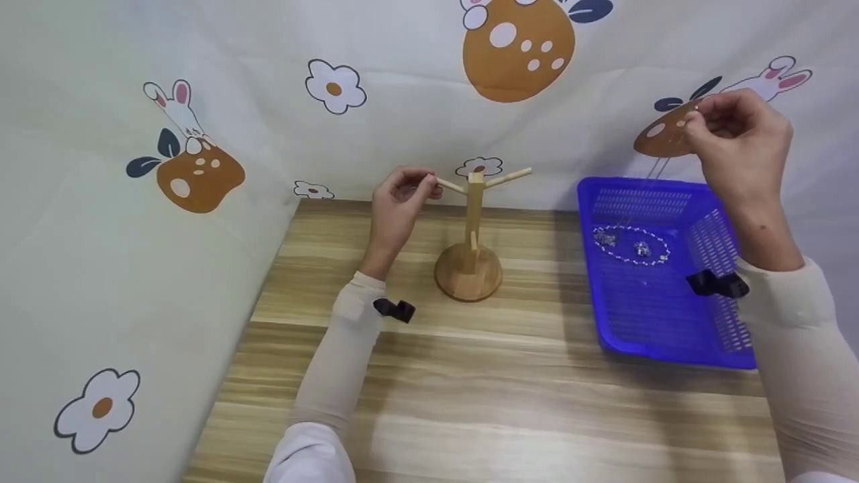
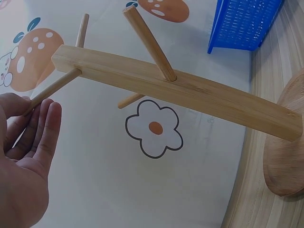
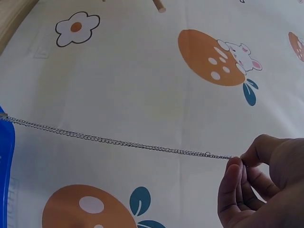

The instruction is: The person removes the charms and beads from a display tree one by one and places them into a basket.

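While the right hand (image 1: 735,137) is raised at about 2 o'clock over the table (image 1: 483,402), its thumb and fingertips pinch the end of a thin silver chain (image 3: 118,142). From there the chain hangs taut down toward the blue basket (image 1: 644,322); in the head view it shows only as faint lines below the hand. More beaded jewellery (image 1: 634,245) lies on the basket floor, and it is too small to tell whether the held chain is joined to it.

At the table's 12 o'clock stands a wooden stand (image 1: 470,235) with a round base, an upright post and pegs angling up and out. The left hand (image 1: 399,204) is at the tip of the stand's left peg (image 1: 451,186), just to 9 o'clock of the post. Its fingers lie loosely curved beside the peg tip in the wrist view, seemingly touching it, with the thumb close against it; whether they truly grip it I cannot tell.

As I judge it, the main risks lie with the chain:
- Being so fine and held only at one end, it could slip from the pinch and fall back into the basket.
- Its lower part could snag on the basket's mesh wall or tangle with the beaded jewellery, dragging that along.
- A pull on the peg could tip the narrow stand, since the steadying hand sits high on it.
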A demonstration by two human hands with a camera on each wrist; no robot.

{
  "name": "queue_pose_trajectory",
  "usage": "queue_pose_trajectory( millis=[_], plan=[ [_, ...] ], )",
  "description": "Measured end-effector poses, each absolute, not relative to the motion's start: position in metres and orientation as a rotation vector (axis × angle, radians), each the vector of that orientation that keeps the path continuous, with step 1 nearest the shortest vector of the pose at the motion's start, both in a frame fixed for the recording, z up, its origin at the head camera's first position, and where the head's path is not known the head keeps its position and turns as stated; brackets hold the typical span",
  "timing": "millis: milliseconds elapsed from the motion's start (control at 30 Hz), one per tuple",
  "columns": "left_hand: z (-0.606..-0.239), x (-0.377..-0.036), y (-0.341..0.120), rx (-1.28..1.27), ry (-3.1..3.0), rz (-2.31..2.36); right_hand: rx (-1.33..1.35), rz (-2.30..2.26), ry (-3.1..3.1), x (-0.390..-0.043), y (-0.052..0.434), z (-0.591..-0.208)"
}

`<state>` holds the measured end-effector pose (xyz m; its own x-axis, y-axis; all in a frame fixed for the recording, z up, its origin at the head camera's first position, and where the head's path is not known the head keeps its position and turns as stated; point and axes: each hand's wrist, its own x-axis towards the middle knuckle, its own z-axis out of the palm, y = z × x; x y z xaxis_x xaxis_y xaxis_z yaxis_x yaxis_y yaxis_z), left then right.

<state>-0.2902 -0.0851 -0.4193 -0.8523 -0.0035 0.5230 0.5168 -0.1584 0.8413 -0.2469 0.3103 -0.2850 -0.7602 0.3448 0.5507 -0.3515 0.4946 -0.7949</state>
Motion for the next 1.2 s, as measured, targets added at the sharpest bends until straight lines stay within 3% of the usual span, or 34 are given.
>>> queue_pose_trajectory(
  millis=[900, 1200],
  plan=[
    [-0.417, -0.289, -0.086, -0.556, -1.805, -2.04, -0.255, 1.15, -2.359, -0.236, 0.363, -0.335],
    [-0.418, -0.289, -0.086, -0.562, -1.796, -2.045, -0.198, 1.055, -2.46, -0.237, 0.369, -0.362]
  ],
)
